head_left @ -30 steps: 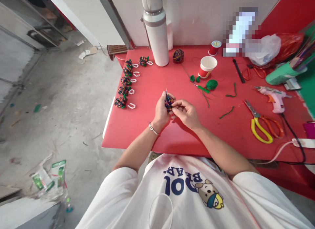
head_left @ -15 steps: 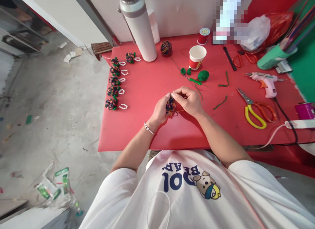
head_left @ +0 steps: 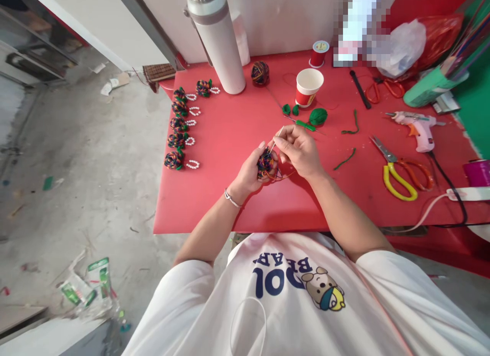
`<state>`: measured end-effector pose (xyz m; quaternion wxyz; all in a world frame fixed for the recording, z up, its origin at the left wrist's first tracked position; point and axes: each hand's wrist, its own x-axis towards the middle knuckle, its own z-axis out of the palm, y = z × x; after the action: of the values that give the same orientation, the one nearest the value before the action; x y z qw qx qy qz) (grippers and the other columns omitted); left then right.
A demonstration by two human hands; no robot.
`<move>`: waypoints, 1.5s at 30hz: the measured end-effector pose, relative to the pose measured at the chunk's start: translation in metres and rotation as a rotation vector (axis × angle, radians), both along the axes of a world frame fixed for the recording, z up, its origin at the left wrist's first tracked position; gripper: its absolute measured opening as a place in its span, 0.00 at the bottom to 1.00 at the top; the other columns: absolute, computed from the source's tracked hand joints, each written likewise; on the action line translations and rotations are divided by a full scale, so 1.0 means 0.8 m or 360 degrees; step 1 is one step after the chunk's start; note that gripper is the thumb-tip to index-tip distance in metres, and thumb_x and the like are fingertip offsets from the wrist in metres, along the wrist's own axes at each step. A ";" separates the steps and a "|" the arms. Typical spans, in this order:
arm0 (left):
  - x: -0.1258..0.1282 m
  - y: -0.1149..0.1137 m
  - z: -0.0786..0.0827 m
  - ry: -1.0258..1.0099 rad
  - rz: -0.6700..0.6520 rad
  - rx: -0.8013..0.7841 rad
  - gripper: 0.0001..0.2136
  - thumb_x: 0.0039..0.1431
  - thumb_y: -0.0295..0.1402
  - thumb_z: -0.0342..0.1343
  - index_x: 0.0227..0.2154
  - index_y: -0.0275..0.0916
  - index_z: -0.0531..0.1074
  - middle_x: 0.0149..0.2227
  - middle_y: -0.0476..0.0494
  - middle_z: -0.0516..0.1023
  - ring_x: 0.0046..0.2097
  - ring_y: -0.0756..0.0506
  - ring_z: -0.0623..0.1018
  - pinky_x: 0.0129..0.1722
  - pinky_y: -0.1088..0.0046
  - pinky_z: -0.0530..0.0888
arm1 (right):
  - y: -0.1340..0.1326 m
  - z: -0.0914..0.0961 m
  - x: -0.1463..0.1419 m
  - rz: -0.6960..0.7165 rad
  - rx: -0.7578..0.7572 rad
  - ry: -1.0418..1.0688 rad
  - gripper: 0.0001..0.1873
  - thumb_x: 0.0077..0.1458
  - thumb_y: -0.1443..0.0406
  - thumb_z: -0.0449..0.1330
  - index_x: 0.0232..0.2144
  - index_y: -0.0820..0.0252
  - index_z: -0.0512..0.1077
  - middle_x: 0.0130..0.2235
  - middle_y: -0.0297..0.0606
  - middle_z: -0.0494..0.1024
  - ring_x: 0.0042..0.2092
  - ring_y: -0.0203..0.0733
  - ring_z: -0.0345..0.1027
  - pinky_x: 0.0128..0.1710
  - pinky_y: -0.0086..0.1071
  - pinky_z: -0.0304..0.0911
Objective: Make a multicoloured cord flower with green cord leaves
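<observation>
My left hand is closed round a small multicoloured yarn flower, held just above the red table. My right hand pinches a thin needle whose tip points down into the flower. A loop of yarn hangs from the flower toward the table. Several finished yarn flowers with white bead loops lie in a row along the table's left edge.
A white flask, a multicoloured yarn ball, a paper cup, green yarn and a thread spool stand farther back. Yellow-and-orange scissors, a glue gun and cables lie to the right. Litter covers the concrete floor on the left.
My right hand has drawn the needle up and away from the flower, so the needle now sticks out above my fingers. The view has shifted slightly.
</observation>
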<state>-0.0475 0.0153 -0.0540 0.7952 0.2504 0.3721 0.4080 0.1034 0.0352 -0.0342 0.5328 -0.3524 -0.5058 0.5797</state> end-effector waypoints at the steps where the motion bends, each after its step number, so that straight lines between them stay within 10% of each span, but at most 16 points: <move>1: 0.000 0.000 -0.001 -0.0030 -0.0005 0.0016 0.24 0.71 0.54 0.51 0.31 0.39 0.75 0.22 0.46 0.73 0.14 0.54 0.60 0.13 0.75 0.50 | 0.000 0.000 -0.001 0.0015 -0.0012 0.0020 0.26 0.53 0.43 0.74 0.37 0.52 0.69 0.31 0.27 0.76 0.21 0.29 0.60 0.20 0.29 0.59; 13: -0.001 0.000 0.000 -0.0046 -0.0045 0.0031 0.20 0.69 0.47 0.55 0.26 0.37 0.73 0.20 0.47 0.69 0.14 0.54 0.61 0.12 0.77 0.46 | 0.001 -0.012 -0.005 -0.0321 0.0121 -0.0236 0.25 0.54 0.42 0.72 0.33 0.55 0.73 0.31 0.33 0.80 0.29 0.34 0.68 0.29 0.30 0.67; 32: -0.001 -0.004 0.001 -0.0019 -0.0185 0.0151 0.18 0.62 0.45 0.59 0.24 0.35 0.73 0.19 0.50 0.65 0.17 0.53 0.65 0.14 0.80 0.58 | 0.016 0.008 0.026 -0.0033 -0.0551 0.0339 0.24 0.58 0.45 0.72 0.41 0.49 0.67 0.26 0.22 0.74 0.24 0.31 0.69 0.16 0.23 0.51; 42: -0.005 -0.002 0.009 -0.0073 -0.0262 -0.0020 0.21 0.67 0.44 0.55 0.22 0.36 0.70 0.15 0.52 0.62 0.13 0.55 0.56 0.11 0.81 0.50 | 0.107 0.000 0.173 -0.0195 0.0275 0.0386 0.19 0.53 0.44 0.75 0.42 0.33 0.74 0.33 0.23 0.79 0.39 0.32 0.71 0.30 0.29 0.63; 45: -0.007 -0.002 0.009 -0.0125 -0.0267 -0.0051 0.21 0.68 0.44 0.54 0.21 0.36 0.70 0.15 0.52 0.61 0.12 0.55 0.55 0.11 0.81 0.49 | 0.126 0.018 0.216 -0.0410 0.0135 0.0190 0.18 0.54 0.42 0.73 0.42 0.33 0.74 0.27 0.24 0.71 0.33 0.30 0.70 0.27 0.29 0.57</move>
<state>-0.0531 0.0133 -0.0466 0.8445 0.2519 0.3247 0.3435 0.2763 0.1363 -0.0200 0.6463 -0.3565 -0.4480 0.5045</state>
